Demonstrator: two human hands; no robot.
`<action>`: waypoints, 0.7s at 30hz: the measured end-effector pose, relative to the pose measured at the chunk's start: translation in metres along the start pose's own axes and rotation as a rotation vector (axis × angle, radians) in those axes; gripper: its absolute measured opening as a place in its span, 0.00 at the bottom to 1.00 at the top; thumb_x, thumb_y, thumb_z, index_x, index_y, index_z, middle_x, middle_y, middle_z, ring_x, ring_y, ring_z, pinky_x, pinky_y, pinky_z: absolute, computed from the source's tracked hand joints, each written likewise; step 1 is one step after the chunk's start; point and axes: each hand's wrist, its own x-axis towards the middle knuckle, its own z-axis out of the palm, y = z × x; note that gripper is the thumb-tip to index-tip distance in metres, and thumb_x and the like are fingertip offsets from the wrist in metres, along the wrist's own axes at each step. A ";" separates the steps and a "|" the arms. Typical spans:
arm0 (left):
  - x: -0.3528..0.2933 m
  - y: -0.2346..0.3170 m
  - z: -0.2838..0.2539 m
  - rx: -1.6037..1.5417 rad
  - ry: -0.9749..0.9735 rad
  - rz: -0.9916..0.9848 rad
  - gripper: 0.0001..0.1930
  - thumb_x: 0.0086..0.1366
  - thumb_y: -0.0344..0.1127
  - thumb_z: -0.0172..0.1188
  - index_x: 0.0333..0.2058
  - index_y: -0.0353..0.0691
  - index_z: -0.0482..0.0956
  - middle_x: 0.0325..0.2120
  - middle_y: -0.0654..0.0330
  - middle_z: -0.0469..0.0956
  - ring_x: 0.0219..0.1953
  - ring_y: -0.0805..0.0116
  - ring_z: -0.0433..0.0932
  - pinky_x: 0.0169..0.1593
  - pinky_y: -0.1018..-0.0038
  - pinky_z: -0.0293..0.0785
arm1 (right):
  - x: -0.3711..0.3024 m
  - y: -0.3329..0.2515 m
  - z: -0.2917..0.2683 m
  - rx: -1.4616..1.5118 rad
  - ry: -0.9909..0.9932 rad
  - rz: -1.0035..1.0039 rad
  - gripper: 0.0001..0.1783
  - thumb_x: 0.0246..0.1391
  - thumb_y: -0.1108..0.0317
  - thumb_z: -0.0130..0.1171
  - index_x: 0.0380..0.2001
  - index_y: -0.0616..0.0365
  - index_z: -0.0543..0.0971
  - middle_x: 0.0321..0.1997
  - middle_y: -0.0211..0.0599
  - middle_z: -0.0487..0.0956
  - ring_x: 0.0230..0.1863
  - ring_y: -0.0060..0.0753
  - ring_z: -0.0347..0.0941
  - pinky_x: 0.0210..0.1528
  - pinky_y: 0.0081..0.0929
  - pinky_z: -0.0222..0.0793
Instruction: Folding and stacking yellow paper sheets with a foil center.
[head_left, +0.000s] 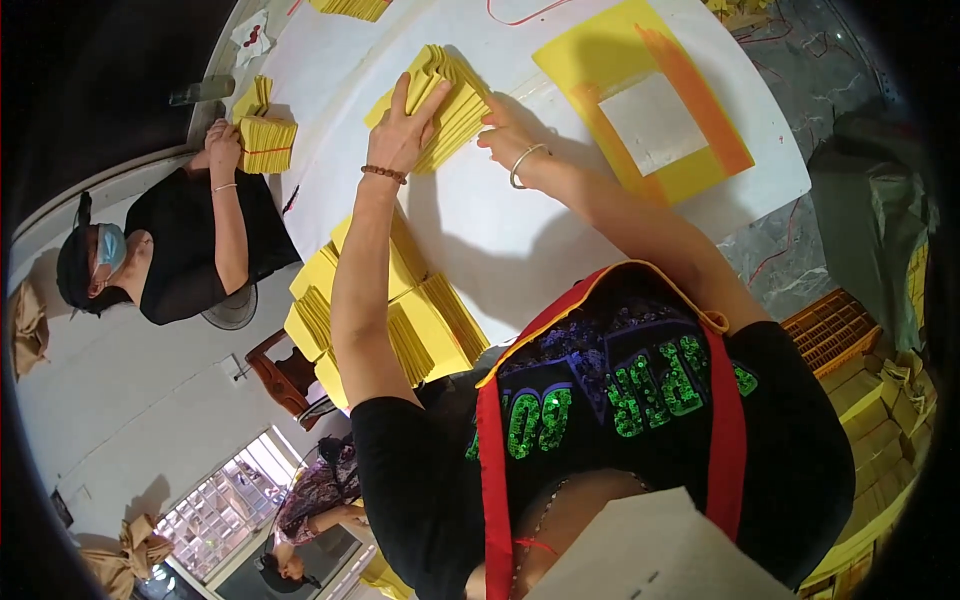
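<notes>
My left hand point(400, 138) lies over a stack of folded yellow paper sheets point(462, 108) on the white table, its fingers spread across the top and holding the stack. The sheets' edges fan out in layers toward the right. At the stack's right edge is my right hand point(514, 148), fingers apart, with the fingertips close to the paper; whether they touch it is unclear. To the right lies a flat yellow sheet point(590, 85) with orange bands and a pale square point(655, 122) in its middle. More yellow paper bundles point(400, 290) are piled beside my left forearm.
Across the white table point(770, 150), at the left, a masked person point(190, 240) holds their hands by a tied yellow bundle point(268, 145). Another person point(315, 510) is at the lower left. An orange plastic crate point(830, 330) stands on the floor at the right.
</notes>
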 end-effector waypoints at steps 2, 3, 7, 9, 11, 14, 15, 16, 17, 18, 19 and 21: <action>0.002 0.000 0.000 -0.006 -0.002 0.008 0.27 0.54 0.36 0.54 0.52 0.72 0.63 0.52 0.48 0.60 0.33 0.53 0.76 0.31 0.68 0.76 | 0.004 0.004 -0.001 -0.067 0.012 -0.041 0.36 0.47 0.74 0.45 0.61 0.44 0.49 0.55 0.39 0.60 0.46 0.32 0.65 0.43 0.30 0.64; 0.003 0.000 0.001 -0.010 -0.003 0.015 0.27 0.55 0.36 0.54 0.51 0.74 0.62 0.52 0.48 0.60 0.33 0.53 0.75 0.31 0.68 0.76 | 0.007 0.006 -0.001 -0.052 0.008 -0.031 0.37 0.47 0.74 0.46 0.61 0.44 0.49 0.55 0.39 0.60 0.47 0.32 0.64 0.43 0.31 0.63; -0.001 -0.001 0.002 -0.005 -0.024 0.021 0.25 0.55 0.39 0.54 0.51 0.75 0.62 0.51 0.48 0.60 0.34 0.51 0.75 0.33 0.66 0.75 | 0.003 -0.001 0.000 0.024 -0.045 0.016 0.37 0.47 0.74 0.47 0.61 0.43 0.49 0.54 0.38 0.62 0.48 0.32 0.64 0.44 0.31 0.64; -0.001 0.005 0.001 0.040 -0.019 0.032 0.25 0.55 0.42 0.55 0.51 0.75 0.62 0.49 0.49 0.61 0.34 0.49 0.74 0.35 0.64 0.75 | -0.001 -0.007 -0.003 0.051 -0.072 0.017 0.37 0.47 0.74 0.47 0.61 0.44 0.49 0.53 0.37 0.63 0.48 0.32 0.64 0.44 0.30 0.64; -0.001 0.009 -0.003 0.042 -0.022 0.043 0.25 0.55 0.43 0.55 0.51 0.74 0.62 0.49 0.49 0.61 0.34 0.49 0.74 0.35 0.64 0.74 | -0.005 -0.012 -0.004 0.076 -0.096 0.015 0.37 0.47 0.75 0.48 0.61 0.44 0.50 0.52 0.37 0.64 0.48 0.31 0.65 0.43 0.30 0.64; -0.003 0.009 0.000 0.045 -0.013 0.065 0.26 0.54 0.42 0.56 0.51 0.74 0.62 0.48 0.49 0.62 0.34 0.49 0.73 0.36 0.63 0.74 | -0.011 -0.018 -0.002 0.148 -0.134 0.057 0.38 0.47 0.74 0.48 0.61 0.43 0.49 0.50 0.35 0.66 0.47 0.30 0.66 0.42 0.29 0.65; -0.003 0.008 0.001 0.047 -0.004 0.076 0.26 0.53 0.41 0.56 0.51 0.73 0.62 0.48 0.48 0.62 0.33 0.49 0.73 0.36 0.63 0.74 | -0.014 -0.019 -0.001 0.153 -0.119 0.049 0.39 0.47 0.74 0.48 0.61 0.43 0.46 0.50 0.35 0.66 0.46 0.29 0.66 0.41 0.29 0.65; -0.003 0.006 0.003 0.048 -0.006 0.077 0.26 0.53 0.41 0.56 0.51 0.73 0.62 0.48 0.48 0.62 0.33 0.49 0.73 0.36 0.63 0.74 | -0.017 -0.020 0.001 0.158 -0.104 0.041 0.40 0.47 0.74 0.47 0.62 0.43 0.44 0.49 0.35 0.66 0.46 0.28 0.67 0.41 0.29 0.65; -0.003 0.006 0.004 0.051 -0.002 0.066 0.27 0.53 0.39 0.56 0.52 0.72 0.62 0.48 0.48 0.61 0.34 0.49 0.73 0.36 0.64 0.74 | -0.019 -0.019 0.002 0.161 -0.102 0.043 0.40 0.47 0.74 0.47 0.62 0.43 0.44 0.49 0.35 0.66 0.46 0.28 0.67 0.41 0.29 0.65; -0.003 0.006 0.004 0.056 0.001 0.054 0.28 0.53 0.37 0.56 0.52 0.72 0.62 0.48 0.47 0.61 0.34 0.49 0.73 0.36 0.64 0.74 | -0.021 -0.017 0.004 0.228 -0.071 0.151 0.41 0.46 0.74 0.47 0.62 0.44 0.42 0.49 0.35 0.66 0.45 0.28 0.67 0.40 0.29 0.65; -0.003 0.005 0.005 0.055 -0.001 0.056 0.28 0.53 0.37 0.56 0.52 0.72 0.62 0.48 0.47 0.61 0.34 0.49 0.73 0.36 0.64 0.74 | -0.021 -0.015 0.006 0.295 -0.040 0.259 0.42 0.46 0.74 0.46 0.62 0.45 0.40 0.49 0.35 0.66 0.44 0.28 0.67 0.39 0.29 0.65; -0.001 0.005 0.005 0.035 0.000 0.029 0.30 0.52 0.33 0.55 0.52 0.71 0.62 0.49 0.47 0.60 0.35 0.49 0.73 0.36 0.64 0.75 | -0.019 -0.004 0.006 0.288 -0.039 0.265 0.43 0.45 0.74 0.46 0.62 0.47 0.38 0.50 0.36 0.65 0.44 0.28 0.67 0.39 0.29 0.65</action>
